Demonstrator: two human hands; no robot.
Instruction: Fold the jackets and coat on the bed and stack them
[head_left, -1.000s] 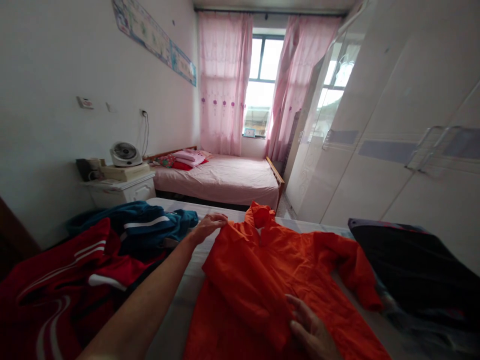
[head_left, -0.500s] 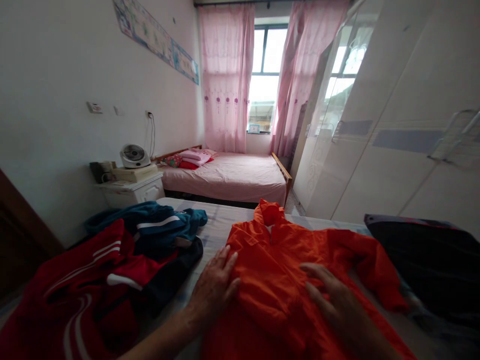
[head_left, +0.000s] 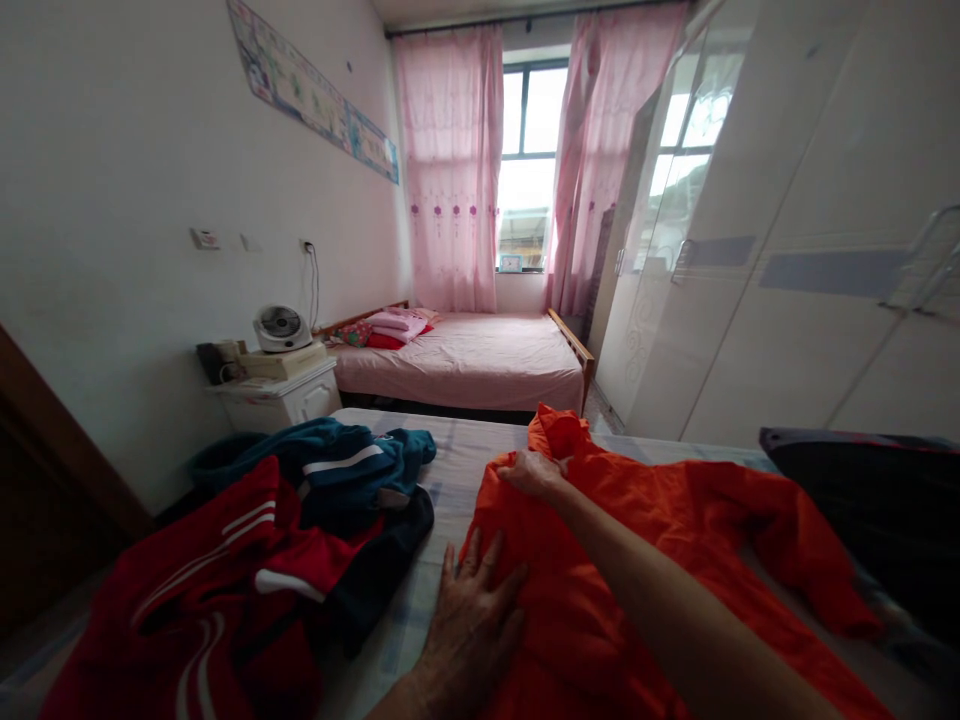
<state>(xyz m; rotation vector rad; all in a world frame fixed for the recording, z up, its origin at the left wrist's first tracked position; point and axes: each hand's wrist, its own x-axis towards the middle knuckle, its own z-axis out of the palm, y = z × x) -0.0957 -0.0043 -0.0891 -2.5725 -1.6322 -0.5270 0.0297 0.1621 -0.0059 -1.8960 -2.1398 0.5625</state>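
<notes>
An orange jacket lies spread on the bed in front of me, collar at the far end and one sleeve stretched to the right. My left hand rests on its left edge with the fingers spread. Reaching across the jacket, my right hand is closed on the fabric at the shoulder beside the collar; its fingertips are partly hidden. To the left are a red garment with white stripes and a teal garment, heaped over dark cloth.
A dark item lies on the right of the near bed, which has a pale checked sheet. Beyond are a pink-sheeted bed, a white bedside cabinet carrying a small fan, and a tall white wardrobe along the right.
My right hand has moved forward and left, from above the jacket's middle to its collar area, and closed. My left hand sits lower in view. The view has shifted slightly.
</notes>
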